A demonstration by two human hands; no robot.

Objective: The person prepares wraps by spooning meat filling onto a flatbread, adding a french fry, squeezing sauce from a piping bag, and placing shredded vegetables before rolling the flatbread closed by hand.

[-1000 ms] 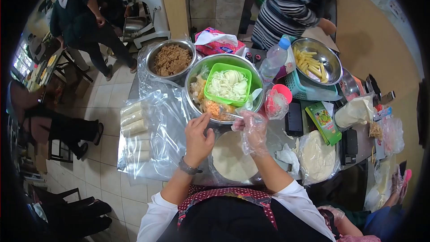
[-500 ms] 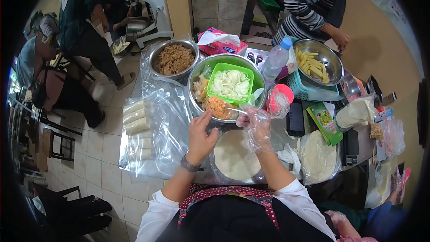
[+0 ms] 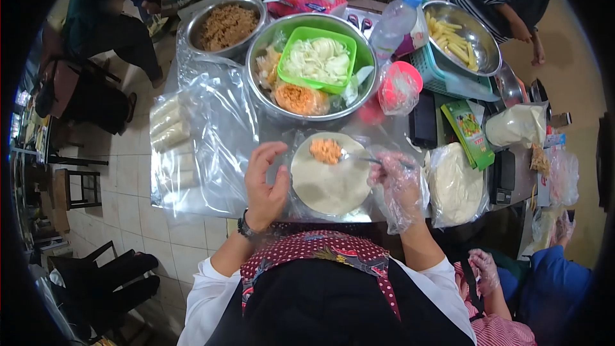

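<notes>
My right hand (image 3: pixel 398 182), in a clear plastic glove, grips a metal spoon (image 3: pixel 360 157) by its handle. A heap of orange shredded filling (image 3: pixel 325 151) sits on the spoon, over the upper part of a round, pale wrapper sheet (image 3: pixel 330 187). At the sheet's left edge is my bare left hand (image 3: pixel 266 179), fingers apart and holding nothing. Just beyond, a large steel bowl (image 3: pixel 256 99) holds a bag of orange shreds (image 3: pixel 301 98) and a green square tub (image 3: pixel 353 51) of pale shredded vegetable (image 3: pixel 317 57).
Rolled pieces (image 3: pixel 170 122) lie on plastic film at the left. A bowl of brown filling (image 3: pixel 230 27) stands behind them. To the right are a pink cup (image 3: pixel 410 75), a phone (image 3: pixel 423 120), bagged wrapper sheets (image 3: pixel 456 186) and a water bottle (image 3: pixel 394 25). Co-workers stand around.
My right hand has brought the spoon from the steel bowl down over the wrapper sheet, with orange filling on it. My left hand has drawn back from the bowl's rim to the sheet's left side.
</notes>
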